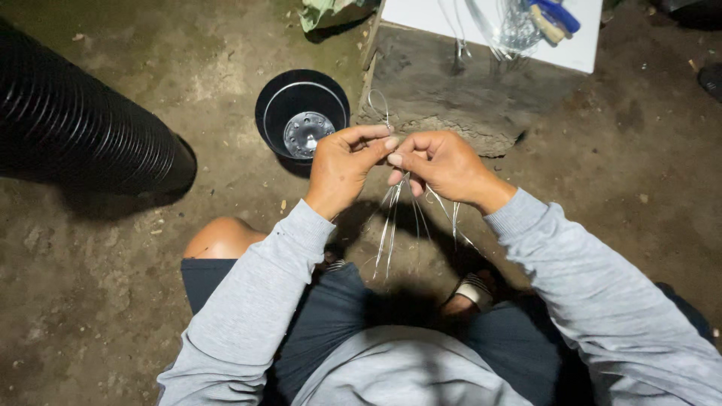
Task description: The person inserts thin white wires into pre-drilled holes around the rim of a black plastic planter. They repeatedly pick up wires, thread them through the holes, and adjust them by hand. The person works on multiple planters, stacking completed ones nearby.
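We saw a round black pot [301, 113] standing on the dirt floor [98, 248] just beyond the hands, open at the top, with a shiny perforated metal disc [307, 134] lying in its bottom. To its far left lay a tall stack of black ribbed pots [83, 128] on its side, the ridged walls catching a little light. On the far right stood a rough concrete block [466, 90] bearing a white board [571, 37], and on that board lay a clear plastic bag [511, 26] with more thin wire inside and something blue [556, 15] beside it; we could not tell what the blue thing was.

The bundle of thin wires [395, 218] was silvery, fine and springy, held near the middle of the view above the person's knees. Its strands hung down and fanned apart below the fingers, while one loop rose above the left hand toward the block.

The left hand [342, 165] pinched the top of the bundle between thumb and forefinger. The right hand [444, 165] met it fingertip to fingertip, its fingers closed on the same strands. Both sleeves were soft grey knit.
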